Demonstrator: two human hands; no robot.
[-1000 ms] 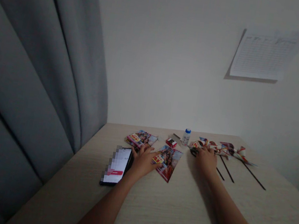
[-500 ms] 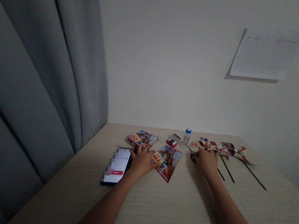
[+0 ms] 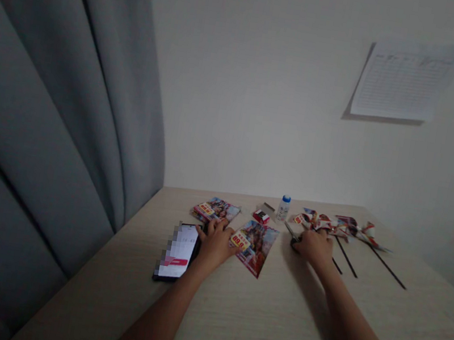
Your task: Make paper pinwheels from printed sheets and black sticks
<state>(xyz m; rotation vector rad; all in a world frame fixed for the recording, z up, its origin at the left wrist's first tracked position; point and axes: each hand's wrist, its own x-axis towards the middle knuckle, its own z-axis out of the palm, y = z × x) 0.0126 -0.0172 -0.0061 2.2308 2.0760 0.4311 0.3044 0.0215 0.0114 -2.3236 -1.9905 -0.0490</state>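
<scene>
My left hand (image 3: pixel 216 244) rests with its fingers spread between a lit phone (image 3: pixel 176 257) and a single printed flyer (image 3: pixel 257 249), touching the flyer's left edge. Something small and dark, too hidden to name, shows by its fingertips. Behind that hand lies a stack of similar flyers (image 3: pixel 217 210). My right hand (image 3: pixel 315 246) is closed on a pair of scissors (image 3: pixel 291 230), low over the table; the blades point up and left, and the fingers cover part of the handles. Just beyond it lie paper pinwheels (image 3: pixel 366 233) on black sticks (image 3: pixel 388 268).
A small clear bottle with a blue cap (image 3: pixel 284 208) stands at the back, with a little red box (image 3: pixel 261 216) to its left. The wooden table (image 3: pixel 254 324) meets a white wall. A grey curtain (image 3: pixel 89 114) hangs at left, and a printed sheet (image 3: pixel 400 82) is on the wall.
My right hand has shifted very slightly with the scissors, whose blades are a little apart from their earlier position. The flyer has turned slightly; my left hand stays put.
</scene>
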